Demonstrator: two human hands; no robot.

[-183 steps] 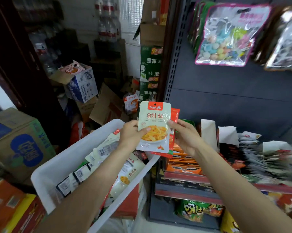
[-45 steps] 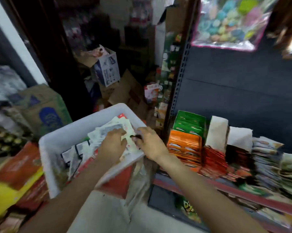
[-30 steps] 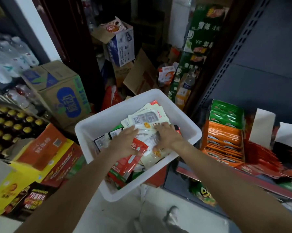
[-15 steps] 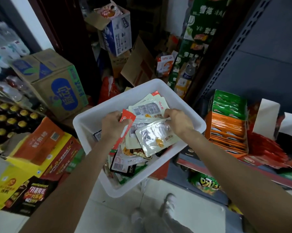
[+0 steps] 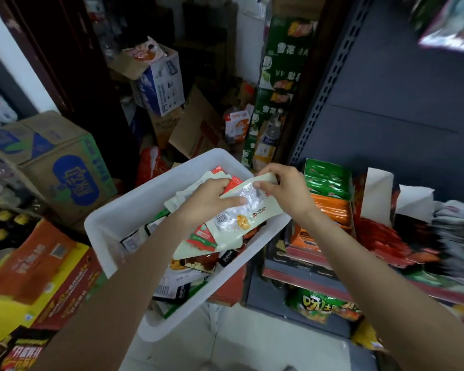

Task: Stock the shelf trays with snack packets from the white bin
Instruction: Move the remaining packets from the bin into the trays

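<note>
**Both hands on packets over the bin**

Your right hand (image 5: 285, 192) pinches a cream snack packet (image 5: 241, 210) by its top edge — your left hand (image 5: 206, 200) grips red-topped packets (image 5: 232, 183) beside it, above the white bin (image 5: 113, 226), near the shelf trays (image 5: 330, 207).

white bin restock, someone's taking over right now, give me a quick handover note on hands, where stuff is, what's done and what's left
Left hand: grips a small stack of packets, a red packet on top, above the white bin.
Right hand: pinches the top edge of a cream packet, holding it against the left hand's stack.
Shelf trays: the orange tray and green tray right of the bin hold rows of packets.
Done: some trays are filled.
Left: the bin holds many loose packets; the held ones are not yet on the shelf.
</note>
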